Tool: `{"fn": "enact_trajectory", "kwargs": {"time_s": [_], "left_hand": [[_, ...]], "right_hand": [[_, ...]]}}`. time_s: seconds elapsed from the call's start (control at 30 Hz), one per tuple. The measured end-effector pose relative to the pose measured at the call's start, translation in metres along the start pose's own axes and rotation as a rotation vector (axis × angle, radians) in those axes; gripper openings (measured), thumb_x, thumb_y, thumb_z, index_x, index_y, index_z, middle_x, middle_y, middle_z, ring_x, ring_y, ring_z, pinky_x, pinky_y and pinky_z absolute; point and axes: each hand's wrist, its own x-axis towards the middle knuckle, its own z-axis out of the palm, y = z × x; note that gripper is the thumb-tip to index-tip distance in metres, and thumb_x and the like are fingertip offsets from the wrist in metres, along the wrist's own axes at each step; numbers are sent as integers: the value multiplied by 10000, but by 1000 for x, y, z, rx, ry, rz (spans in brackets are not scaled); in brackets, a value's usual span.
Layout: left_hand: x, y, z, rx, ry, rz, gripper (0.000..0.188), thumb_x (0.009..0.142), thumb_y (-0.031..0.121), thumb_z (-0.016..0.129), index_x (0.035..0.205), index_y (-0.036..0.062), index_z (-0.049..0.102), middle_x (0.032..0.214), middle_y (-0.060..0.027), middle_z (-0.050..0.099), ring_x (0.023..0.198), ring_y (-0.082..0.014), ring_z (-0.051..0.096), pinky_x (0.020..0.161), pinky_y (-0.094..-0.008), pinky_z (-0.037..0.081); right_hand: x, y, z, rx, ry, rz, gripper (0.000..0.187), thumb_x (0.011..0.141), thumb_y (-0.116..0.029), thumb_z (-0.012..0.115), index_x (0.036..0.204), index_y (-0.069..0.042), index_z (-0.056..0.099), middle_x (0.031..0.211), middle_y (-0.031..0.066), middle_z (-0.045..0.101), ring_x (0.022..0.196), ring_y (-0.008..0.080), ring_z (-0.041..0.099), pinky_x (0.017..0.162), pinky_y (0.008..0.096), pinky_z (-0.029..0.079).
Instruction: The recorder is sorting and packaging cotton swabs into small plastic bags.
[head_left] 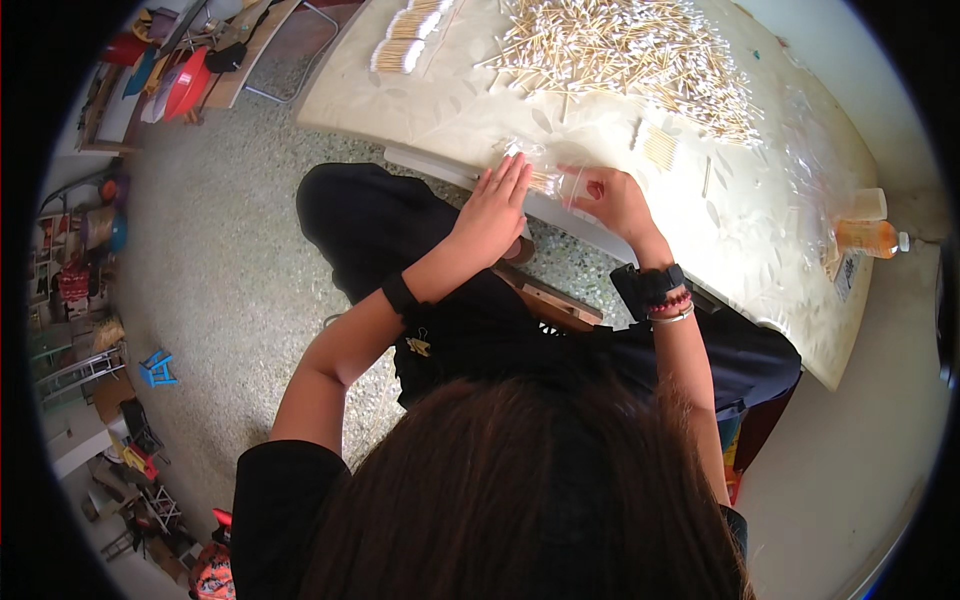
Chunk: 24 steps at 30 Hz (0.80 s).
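Observation:
At the near edge of the table, a small clear plastic bag with cotton swabs inside lies between my hands. My left hand rests on the bag's left part, its fingers stretched out and side by side. With curled fingers and thumb, my right hand pinches the bag's right end. Beyond them spreads a big loose heap of cotton swabs with wooden sticks and white tips. A short row of swabs lies just past my right hand, and a single swab sits to its right.
Bundles of swabs stand at the table's far left. Along the right side are crumpled clear plastic bags, an orange drink bottle and a pale cup. A small blue stool stands on the floor at left.

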Motion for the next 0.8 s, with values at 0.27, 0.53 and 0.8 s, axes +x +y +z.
{"fn": "enact_trajectory", "kwargs": {"time_s": [0.27,0.53,0.8], "left_hand": [[0,1,5,-40,66,-24,644,822,114,598,1359,-73,297,1429,-236,288,1330,-364,289,1085,-435,277],[12,1,2,-28,257,-4,268,829,60,559,1081,-28,583,1189,-178,536,1139,-357,494,942,-403,426],[16,-4,-2,-285,286,-50,139,830,45,539,933,-2,619,992,-148,609,911,-321,591,749,-369,492]], "right_hand": [[-2,-10,20,-28,227,-177,145,739,-118,696,879,-152,718,676,82,568,626,252,563,595,364,453],[2,-2,26,-118,336,-422,180,723,-90,691,895,-136,721,637,62,523,619,234,539,583,340,452],[-2,-5,21,-30,304,-340,51,717,-98,682,733,-75,640,714,86,554,671,291,556,606,373,460]]}}
